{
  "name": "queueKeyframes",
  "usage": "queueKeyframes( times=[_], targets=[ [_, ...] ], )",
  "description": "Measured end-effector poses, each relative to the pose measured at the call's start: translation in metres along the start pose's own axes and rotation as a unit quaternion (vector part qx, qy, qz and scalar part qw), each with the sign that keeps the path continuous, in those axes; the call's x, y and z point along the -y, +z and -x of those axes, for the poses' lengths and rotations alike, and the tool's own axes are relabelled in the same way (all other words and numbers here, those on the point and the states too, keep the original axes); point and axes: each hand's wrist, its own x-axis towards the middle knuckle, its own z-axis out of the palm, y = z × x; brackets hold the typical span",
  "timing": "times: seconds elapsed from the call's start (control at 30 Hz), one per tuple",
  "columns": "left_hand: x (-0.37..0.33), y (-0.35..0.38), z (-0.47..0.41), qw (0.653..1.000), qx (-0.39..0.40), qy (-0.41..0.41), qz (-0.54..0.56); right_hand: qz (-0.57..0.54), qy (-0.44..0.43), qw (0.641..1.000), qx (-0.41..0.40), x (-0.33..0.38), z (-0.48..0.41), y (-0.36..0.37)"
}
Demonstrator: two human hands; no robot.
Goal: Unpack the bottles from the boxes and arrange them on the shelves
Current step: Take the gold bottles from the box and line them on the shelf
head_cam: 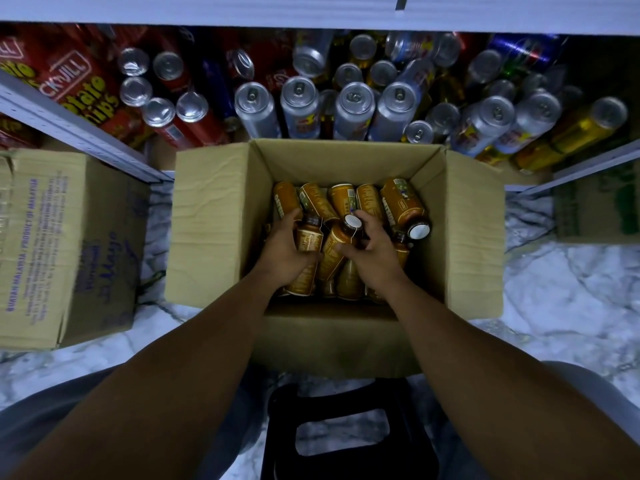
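I am unpacking: inside the open cardboard box (221,220) my left hand (285,252) grips one brown bottle (309,240) and my right hand (374,252) a white-capped bottle (336,242), so next I must lift both straight up, clear of their neighbours.

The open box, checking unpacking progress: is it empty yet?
No, many orange-labelled bottles lie inside the open box.

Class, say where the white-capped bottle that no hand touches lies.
Head view: the white-capped bottle lies tilted in the open box, at the right end of the far row, just right of the right hand.
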Motion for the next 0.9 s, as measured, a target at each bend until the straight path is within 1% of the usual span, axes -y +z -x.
queueKeyframes(
  times=[0.13, 0.23, 0.47, 0.57, 0.67, 0.9],
  targets=[
    [-0.003, -0.004, 0.005, 1.000, -0.005, 0.006, 0.010, -0.036, 0.008, 0.999, 0.002, 0.005, 0.002, -0.010],
    [-0.006, -0.009, 0.007, 1.000, -0.002, 0.004, 0.031, -0.062, 0.008, 0.998, 0.024, 0.007, 0.003, -0.017],
    [-0.033, -0.026, 0.023, 0.998, 0.010, 0.020, 0.065, -0.069, 0.006, 0.996, 0.058, 0.034, 0.016, -0.035],
    [-0.061, -0.043, 0.050, 0.997, 0.014, 0.043, 0.070, -0.059, -0.014, 0.997, 0.054, 0.069, 0.038, -0.047],
    [-0.102, -0.067, 0.093, 0.995, 0.023, 0.063, 0.079, -0.057, -0.026, 0.997, 0.043, 0.116, 0.076, -0.062],
    [-0.225, -0.140, 0.217, 0.993, 0.010, 0.096, 0.073, -0.041, -0.061, 0.997, 0.030, 0.261, 0.204, -0.099]
  ],
)
